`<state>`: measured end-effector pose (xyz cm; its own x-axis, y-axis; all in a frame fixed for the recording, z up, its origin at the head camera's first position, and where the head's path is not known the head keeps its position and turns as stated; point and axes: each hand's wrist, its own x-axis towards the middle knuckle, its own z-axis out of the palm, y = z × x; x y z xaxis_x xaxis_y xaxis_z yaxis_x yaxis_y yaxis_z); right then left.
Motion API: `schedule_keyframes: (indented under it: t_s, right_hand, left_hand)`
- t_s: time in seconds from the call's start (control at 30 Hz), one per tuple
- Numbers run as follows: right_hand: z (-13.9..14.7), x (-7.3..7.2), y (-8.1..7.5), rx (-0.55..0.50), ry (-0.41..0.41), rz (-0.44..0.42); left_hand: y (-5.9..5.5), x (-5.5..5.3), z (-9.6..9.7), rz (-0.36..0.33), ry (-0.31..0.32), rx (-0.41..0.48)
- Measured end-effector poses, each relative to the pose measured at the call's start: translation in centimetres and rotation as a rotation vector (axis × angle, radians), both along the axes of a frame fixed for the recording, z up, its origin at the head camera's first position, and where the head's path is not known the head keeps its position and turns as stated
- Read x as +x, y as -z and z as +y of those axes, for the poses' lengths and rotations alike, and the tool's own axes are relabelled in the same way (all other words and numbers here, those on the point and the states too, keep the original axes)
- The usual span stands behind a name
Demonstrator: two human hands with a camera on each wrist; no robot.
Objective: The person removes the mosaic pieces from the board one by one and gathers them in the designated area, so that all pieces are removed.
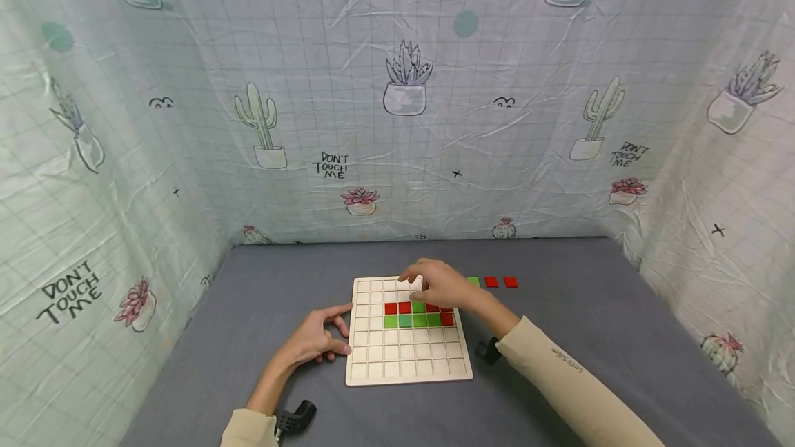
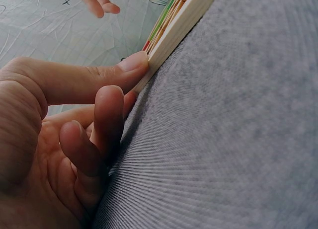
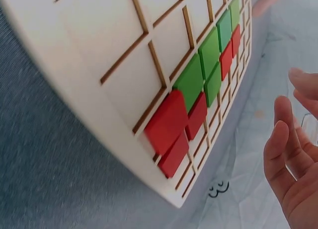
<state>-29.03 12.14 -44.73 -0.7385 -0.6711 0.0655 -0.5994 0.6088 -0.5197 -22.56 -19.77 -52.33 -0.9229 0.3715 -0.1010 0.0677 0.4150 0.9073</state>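
Note:
A pale wooden grid board [image 1: 406,368] lies on the grey table. Red tiles [image 1: 405,308] and green tiles [image 1: 390,321] fill part of two rows across its middle; one tile [image 1: 405,321] is a bluer green. At the board's left edge, my left hand [image 1: 310,339] touches the side with spread thumb and index finger. The thumb [image 2: 131,64] presses that edge in the left wrist view, the other fingers bent below. Over the board's upper part hovers my right hand [image 1: 444,283], fingers loosely bent. Nothing shows between its fingers in the right wrist view.
Behind the right hand, past the board's upper right corner, lie a green tile [image 1: 474,281] and two loose red tiles [image 1: 491,282]. A patterned cloth [image 1: 410,150] hangs around the back and sides of the table [image 1: 298,274]. Each wrist carries a black camera mount [image 1: 297,418].

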Motion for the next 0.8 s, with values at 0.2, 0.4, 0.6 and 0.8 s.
schedule_keyframes:
  t_s: [0.2, 0.4, 0.6, 0.8]
  right_hand:
    - [-1.4, 0.1, 0.2, 0.01, -0.024, -0.006]
    - [-2.8, 0.1, 0.6, 0.035, -0.033, -0.015]
    - [-3.5, -0.5, 1.3, 0.051, -0.04, -0.047]
    - [-3.9, -0.6, 1.8, 0.066, -0.037, -0.064]
  left_hand:
    - [0.1, -0.1, 0.0, 0.004, -0.01, -0.01]
    - [0.1, 0.0, 0.0, 0.008, -0.012, -0.017]
    - [0.1, 0.0, 0.0, 0.008, -0.008, -0.007]
    - [0.2, 0.0, 0.1, 0.009, -0.007, -0.005]
